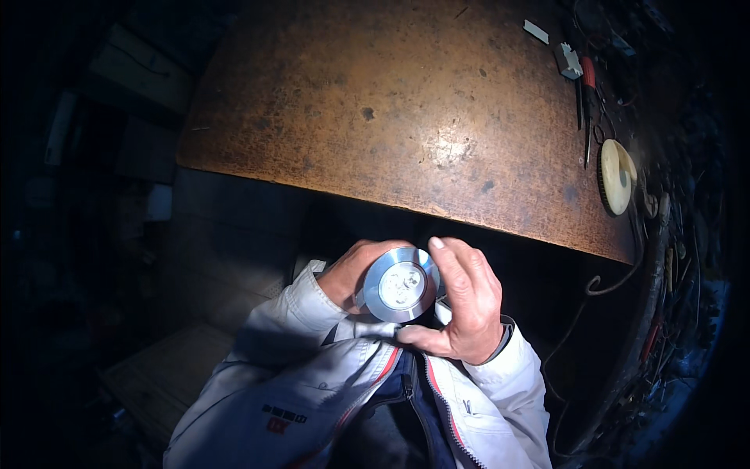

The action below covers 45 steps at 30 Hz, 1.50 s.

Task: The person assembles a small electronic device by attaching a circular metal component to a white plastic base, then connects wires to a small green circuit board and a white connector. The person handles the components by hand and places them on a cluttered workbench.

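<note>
A round spotlight lamp [402,285] with a wide silver metal rim and several small lenses in its pale face is held close to my chest, its face tilted up. My left hand [351,273] wraps its left side and back; some of those fingers are hidden behind the lamp. My right hand [467,301] is on the lamp's right, thumb and fingers apart, fingertips close to the rim. Whether they touch it I cannot tell. Between that palm and the lamp shows a small white piece, partly hidden, whose kind I cannot make out.
Ahead spreads a worn brown wooden tabletop [351,109]. Along its right lie an oval wooden-backed brush [617,184], a red-handled screwdriver [587,74], a white block [569,61] and a white strip [536,31]. A cable [601,288] hangs by the right edge; dark clutter lies beyond.
</note>
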### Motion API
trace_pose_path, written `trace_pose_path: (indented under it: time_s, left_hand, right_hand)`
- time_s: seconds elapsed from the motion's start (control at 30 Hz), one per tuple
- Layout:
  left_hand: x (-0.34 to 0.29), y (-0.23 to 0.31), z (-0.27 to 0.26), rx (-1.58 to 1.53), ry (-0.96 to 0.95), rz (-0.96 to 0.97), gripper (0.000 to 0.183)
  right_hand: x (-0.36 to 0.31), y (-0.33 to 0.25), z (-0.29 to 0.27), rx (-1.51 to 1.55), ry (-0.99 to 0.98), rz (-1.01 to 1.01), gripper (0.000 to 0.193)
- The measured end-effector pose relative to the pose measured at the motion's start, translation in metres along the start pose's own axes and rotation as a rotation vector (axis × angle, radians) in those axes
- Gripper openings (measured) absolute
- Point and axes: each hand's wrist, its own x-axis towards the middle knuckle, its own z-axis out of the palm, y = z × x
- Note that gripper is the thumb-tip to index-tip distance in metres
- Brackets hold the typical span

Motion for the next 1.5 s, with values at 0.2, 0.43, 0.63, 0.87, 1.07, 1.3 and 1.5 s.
trace_pose_path:
  time_s: [0.2,0.43,0.63,0.87,1.07,1.3,1.5]
  left_hand:
    - [0.005,0.012,-0.011,0.356,0.028,0.135,0.052]
    - [0.012,0.022,-0.016,0.536,-0.023,0.156,0.055]
    - [0.012,0.019,-0.014,0.594,0.009,0.188,0.055]
    - [0.013,0.024,-0.011,0.613,0.002,0.115,0.045]
    - [0.015,0.027,-0.009,0.626,-0.012,0.076,0.037]
    - [0.017,0.021,-0.009,0.692,-0.043,0.074,0.044]
    - [0.015,0.018,-0.009,0.684,-0.046,0.062,0.046]
  right_hand:
    - [-0.050,0.011,0.016,0.741,0.127,0.604,0.055]
    - [-0.045,0.005,0.023,0.988,0.057,0.678,0.046]
    - [-0.049,0.009,0.029,1.048,0.078,0.684,0.046]
    - [-0.049,0.010,0.028,1.084,0.093,0.705,0.047]
    - [-0.054,0.014,0.032,1.123,0.118,0.771,0.045]
    - [-0.059,0.021,0.038,1.107,0.135,0.717,0.041]
    - [-0.056,0.017,0.036,1.095,0.138,0.764,0.040]
